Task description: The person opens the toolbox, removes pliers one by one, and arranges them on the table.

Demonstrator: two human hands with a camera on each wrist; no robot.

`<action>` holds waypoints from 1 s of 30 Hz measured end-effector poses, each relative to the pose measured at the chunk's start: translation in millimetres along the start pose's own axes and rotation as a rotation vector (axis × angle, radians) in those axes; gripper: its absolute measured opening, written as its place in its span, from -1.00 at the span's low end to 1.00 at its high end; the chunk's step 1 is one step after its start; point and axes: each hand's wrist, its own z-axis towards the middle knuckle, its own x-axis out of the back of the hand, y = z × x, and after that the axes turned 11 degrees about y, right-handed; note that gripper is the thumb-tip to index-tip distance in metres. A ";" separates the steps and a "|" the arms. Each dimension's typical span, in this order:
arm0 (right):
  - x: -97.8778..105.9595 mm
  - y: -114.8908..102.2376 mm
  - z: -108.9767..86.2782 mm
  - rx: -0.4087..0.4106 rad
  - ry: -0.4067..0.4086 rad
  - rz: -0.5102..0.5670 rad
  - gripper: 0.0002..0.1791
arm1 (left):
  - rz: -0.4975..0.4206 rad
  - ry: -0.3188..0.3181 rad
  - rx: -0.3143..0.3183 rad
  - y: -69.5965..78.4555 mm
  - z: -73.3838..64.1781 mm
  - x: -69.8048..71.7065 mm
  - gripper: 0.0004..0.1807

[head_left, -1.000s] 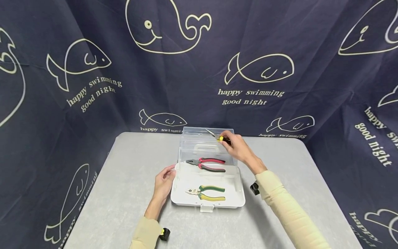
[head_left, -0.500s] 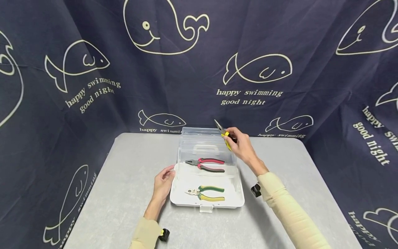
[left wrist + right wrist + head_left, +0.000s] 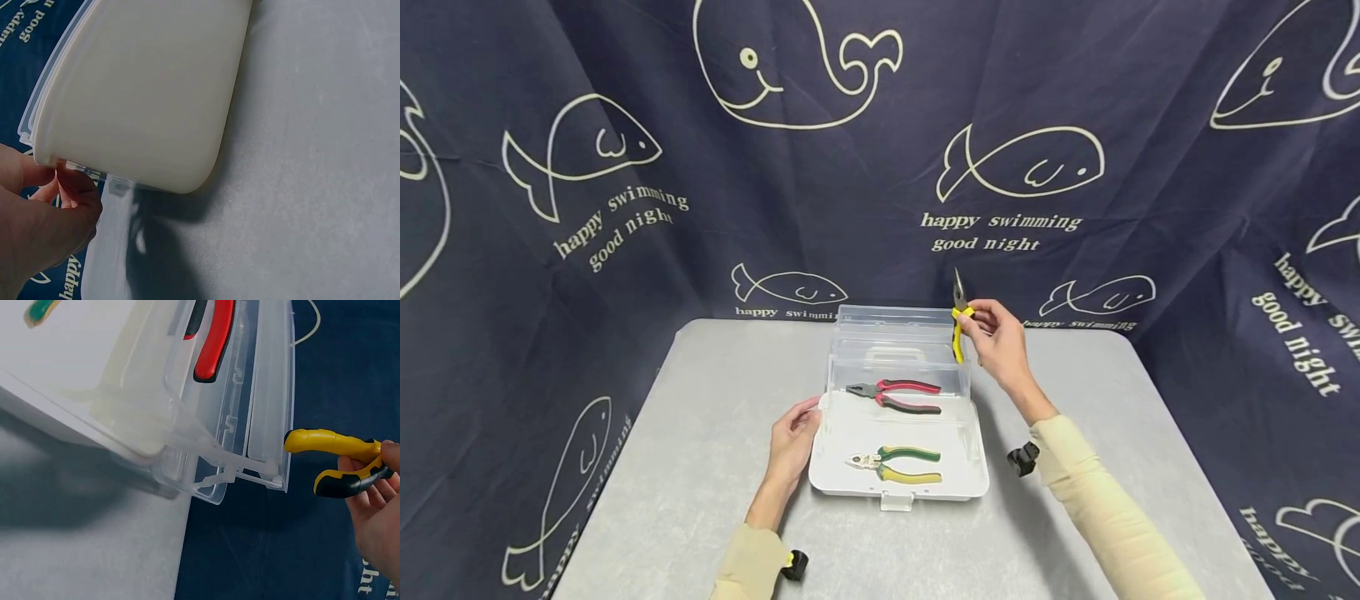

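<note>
A toolbox [image 3: 838, 482] with a white base and clear trays stands opened out on the table. My left hand [image 3: 793, 446] pinches its left side near the back; in the left wrist view, thumb and fingertips meet at the rim of the white wall [image 3: 144, 94]. My right hand [image 3: 1006, 350] grips yellow-and-black needle-nose pliers [image 3: 957, 342], held above the toolbox's back right, tip pointing up. The right wrist view shows their handles [image 3: 331, 442] spread beside the clear tray. Red-and-black combination pliers [image 3: 910, 386] lie on a clear tray. Green-and-yellow pliers [image 3: 912, 477] lie at the front of the toolbox.
The grey table [image 3: 700, 475] extends on both sides of the toolbox. A dark blue curtain [image 3: 880, 192] with fish and whale drawings hangs behind and at the sides. A white latch [image 3: 897, 502] juts from the toolbox's front edge.
My right hand has moved rightward with the needle-nose pliers and turned them from pointing left to pointing up. The left hand, toolbox and other pliers have stayed in place.
</note>
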 end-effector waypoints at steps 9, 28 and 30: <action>12.7 -3.7 -3.9 -0.203 0.020 0.209 -0.68 | 0.015 -0.011 -0.017 10.3 -6.4 2.9 -0.65; 37.7 13.3 -19.4 -0.353 0.064 0.389 -0.66 | -0.024 -0.010 0.010 -5.9 5.2 1.0 -0.64; 40.9 15.7 -21.2 -0.362 0.065 0.409 -0.67 | -0.022 -0.007 0.013 -14.5 9.8 0.2 -0.64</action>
